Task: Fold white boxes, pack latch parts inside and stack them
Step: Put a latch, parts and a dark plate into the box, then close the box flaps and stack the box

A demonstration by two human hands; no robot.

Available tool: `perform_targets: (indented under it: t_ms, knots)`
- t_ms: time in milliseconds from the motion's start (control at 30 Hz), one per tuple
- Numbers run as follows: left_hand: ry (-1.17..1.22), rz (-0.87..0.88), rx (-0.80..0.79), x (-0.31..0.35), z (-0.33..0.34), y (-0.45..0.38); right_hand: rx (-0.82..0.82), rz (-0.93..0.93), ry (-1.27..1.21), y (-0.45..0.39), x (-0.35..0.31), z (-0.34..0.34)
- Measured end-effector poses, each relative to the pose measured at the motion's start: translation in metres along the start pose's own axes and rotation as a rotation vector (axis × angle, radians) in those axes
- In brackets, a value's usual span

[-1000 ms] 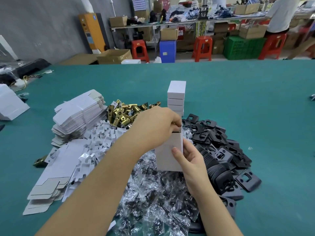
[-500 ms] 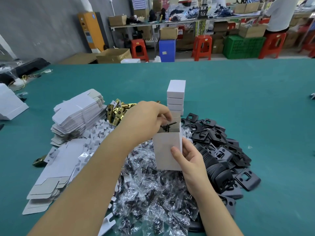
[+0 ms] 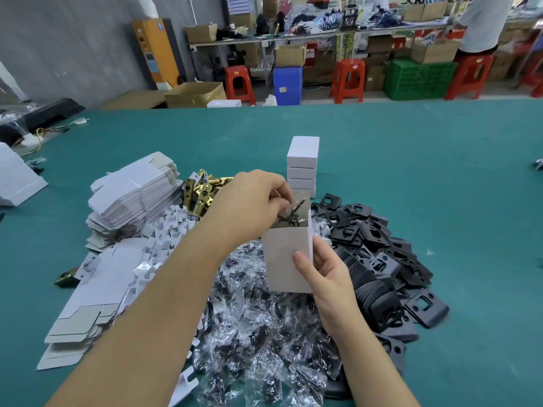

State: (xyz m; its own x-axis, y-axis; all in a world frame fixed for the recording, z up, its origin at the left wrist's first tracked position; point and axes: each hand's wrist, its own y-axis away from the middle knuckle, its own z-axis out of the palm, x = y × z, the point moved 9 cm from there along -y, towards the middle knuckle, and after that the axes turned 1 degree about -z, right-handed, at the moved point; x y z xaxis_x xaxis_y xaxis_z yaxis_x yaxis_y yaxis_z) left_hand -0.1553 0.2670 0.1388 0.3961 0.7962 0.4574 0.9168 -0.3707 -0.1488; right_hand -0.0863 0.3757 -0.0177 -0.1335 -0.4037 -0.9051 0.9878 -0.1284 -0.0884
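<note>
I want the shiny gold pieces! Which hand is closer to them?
Left. The left hand sits just right of the gold metal latch parts; the right hand is farther right, nearer the camera.

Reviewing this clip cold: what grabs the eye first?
Centre frame, the right hand holds an open white box while the left hand feeds a clear bag of black screws into its top. Behind stands a stack of closed white boxes; black plates are heaped to the right.

Open white box [image 3: 283, 261] held upright, screw bag [image 3: 292, 214] at its mouth.
Four closed boxes [image 3: 302, 164] stand stacked just behind the grip.
</note>
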Motion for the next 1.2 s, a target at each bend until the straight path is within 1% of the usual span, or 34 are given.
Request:
perform_targets:
  t_ms: [100,167,300,600,667,700,767,800,833,867,933,1000,1033,1100,1200]
  knots:
    - [-0.002,-0.003,-0.049,0.0,0.01,0.001,0.003,0.006,0.009,0.0,0.0,0.0]
    - [-0.051,0.002,-0.082,0.001,0.016,0.003,0.0,0.002,0.016,0.0,-0.001,0.001]
    - [-0.168,0.032,-0.094,0.005,0.018,0.007,0.008,-0.006,0.025,0.0,-0.001,0.0]
    - [-0.284,0.205,-0.119,0.008,0.024,0.018,0.016,-0.007,0.057,-0.001,0.001,-0.002]
    - [-0.299,0.219,-0.094,0.004,0.028,0.022,0.02,-0.012,0.061,-0.001,0.001,-0.002]
    - [-0.271,0.229,-0.039,0.002,0.027,0.024,0.025,-0.012,0.06,-0.001,0.001,-0.003]
    - [-0.15,0.25,0.158,-0.001,0.016,0.032,0.037,-0.014,0.059,-0.001,0.0,-0.004]
    - [-0.075,0.243,0.249,-0.006,0.011,0.037,0.042,-0.015,0.058,-0.001,0.0,-0.004]
    - [0.015,0.214,0.299,-0.015,0.009,0.04,0.048,-0.014,0.054,-0.001,0.0,-0.004]
    - [0.129,0.165,0.293,-0.026,0.012,0.04,0.054,-0.011,0.049,-0.001,0.0,-0.005]
    - [0.393,0.038,0.169,-0.048,0.031,0.038,0.062,-0.01,0.05,-0.002,0.001,-0.006]
    - [0.627,-0.046,0.045,-0.063,0.053,0.038,0.045,-0.028,0.082,-0.002,0.002,-0.004]
    - [0.699,-0.06,0.032,-0.068,0.06,0.04,0.038,-0.04,0.105,-0.002,0.001,-0.002]
    - [0.79,-0.051,0.058,-0.075,0.068,0.04,0.043,-0.073,0.163,-0.001,0.0,-0.002]
    - [0.863,-0.061,0.105,-0.079,0.079,0.044,0.065,-0.193,0.305,0.001,-0.01,-0.002]
